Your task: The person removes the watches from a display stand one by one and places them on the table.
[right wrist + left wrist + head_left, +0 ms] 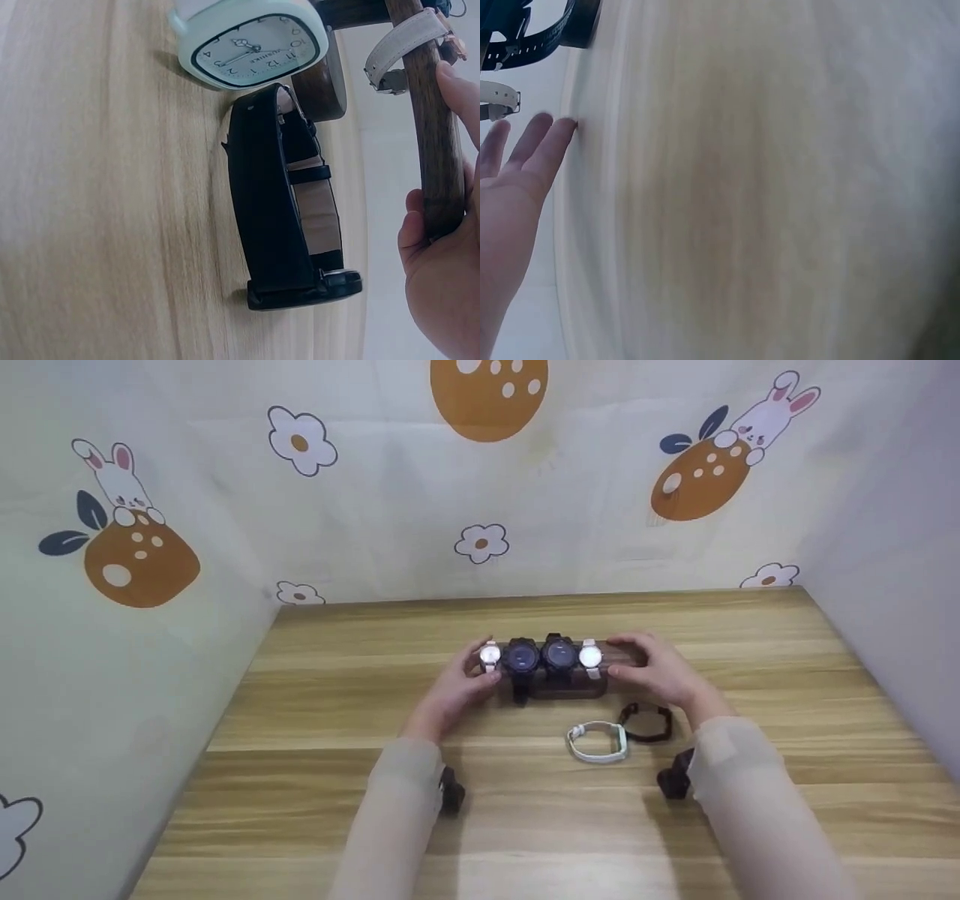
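Observation:
A dark wooden watch stand carries several watches in a row. Two large black watches sit in the middle, with a small white-strapped watch at each side. My left hand has thumb and forefinger at opposite edges of the left white-strapped watch; in the left wrist view its other fingers stretch out near the strap buckle. With my right hand I grip the stand's bare right end, thumb on the bar beside the right white-strapped watch.
On the wooden table, nearer me than the stand, lie a mint-green watch with a rounded square dial and a black-strapped watch. They are close together, below my right hand. A patterned cloth wall borders the table's back.

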`<state>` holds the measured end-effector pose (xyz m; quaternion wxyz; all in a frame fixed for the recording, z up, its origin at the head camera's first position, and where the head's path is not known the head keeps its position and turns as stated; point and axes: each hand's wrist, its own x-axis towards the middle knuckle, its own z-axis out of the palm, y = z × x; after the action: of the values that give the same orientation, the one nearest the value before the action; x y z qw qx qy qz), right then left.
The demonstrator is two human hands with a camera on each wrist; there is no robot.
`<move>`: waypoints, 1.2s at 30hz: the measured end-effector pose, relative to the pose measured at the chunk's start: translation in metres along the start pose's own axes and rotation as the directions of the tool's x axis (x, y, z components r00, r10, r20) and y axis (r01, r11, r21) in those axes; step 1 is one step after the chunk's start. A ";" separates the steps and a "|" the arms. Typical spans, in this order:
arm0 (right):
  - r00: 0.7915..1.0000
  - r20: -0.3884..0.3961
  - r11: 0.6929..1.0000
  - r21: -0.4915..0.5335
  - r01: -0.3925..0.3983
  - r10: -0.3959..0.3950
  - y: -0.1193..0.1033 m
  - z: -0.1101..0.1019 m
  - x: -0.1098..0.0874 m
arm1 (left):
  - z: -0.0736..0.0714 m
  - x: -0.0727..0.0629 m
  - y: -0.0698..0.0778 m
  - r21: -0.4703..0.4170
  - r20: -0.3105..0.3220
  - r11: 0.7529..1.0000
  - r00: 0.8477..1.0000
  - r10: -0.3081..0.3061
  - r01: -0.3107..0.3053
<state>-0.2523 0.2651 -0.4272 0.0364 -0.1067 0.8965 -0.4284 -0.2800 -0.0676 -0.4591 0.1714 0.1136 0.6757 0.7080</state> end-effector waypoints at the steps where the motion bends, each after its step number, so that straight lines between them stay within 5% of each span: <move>1: 1.000 -0.004 1.000 -0.007 0.008 -0.008 0.000 0.000 0.000 | 0.001 0.000 -0.001 -0.025 0.008 1.000 1.000 0.000 0.000; 5: 0.999 -0.009 0.999 -0.025 0.036 -0.036 0.001 -0.001 -0.002 | 0.003 0.002 -0.007 -0.076 0.031 0.997 0.999 0.022 -0.020; 12: 1.000 0.014 0.999 -0.047 0.014 -0.014 -0.003 0.002 0.000 | 0.001 0.000 -0.006 -0.015 0.027 0.998 0.998 0.057 -0.057; 17: 1.000 0.018 0.997 -0.077 0.009 -0.008 -0.004 0.003 0.000 | -0.001 -0.001 -0.004 0.063 -0.003 0.996 0.998 0.061 -0.060; 36: 1.000 0.001 0.996 -0.093 0.004 -0.004 -0.002 0.002 0.000 | -0.011 -0.008 -0.002 0.056 -0.114 0.998 0.992 0.046 -0.040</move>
<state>-0.2515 0.2625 -0.4274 0.0311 -0.1102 0.9153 -0.3862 -0.2771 -0.0808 -0.4616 0.1137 0.0914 0.7007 0.6984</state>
